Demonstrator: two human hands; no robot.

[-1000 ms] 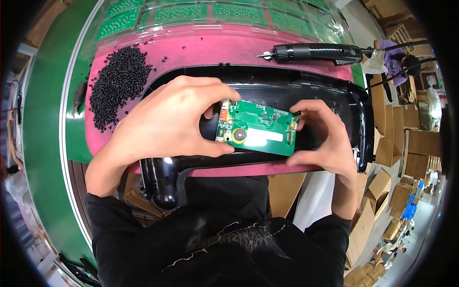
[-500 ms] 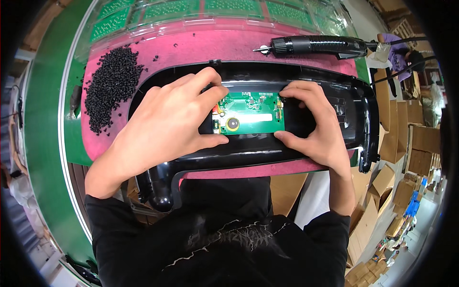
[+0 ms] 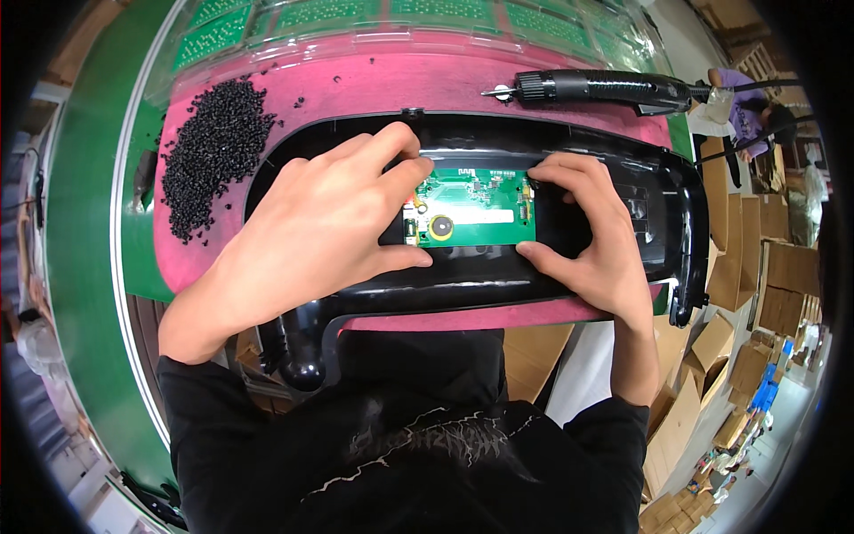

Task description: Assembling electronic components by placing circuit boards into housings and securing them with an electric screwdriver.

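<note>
The long black housing [image 3: 498, 276] looks like glossy moulded plastic, catching pale highlights along its rim, and the green circuit board [image 3: 471, 209] set in it has a smooth, lacquered face with small metal parts. The pink mat [image 3: 356, 89] on the table looks matt and slightly fuzzy like felt, the heap of black screws [image 3: 209, 156] dull and grainy, the electric screwdriver [image 3: 605, 86] black ribbed plastic with a metal tip
</note>
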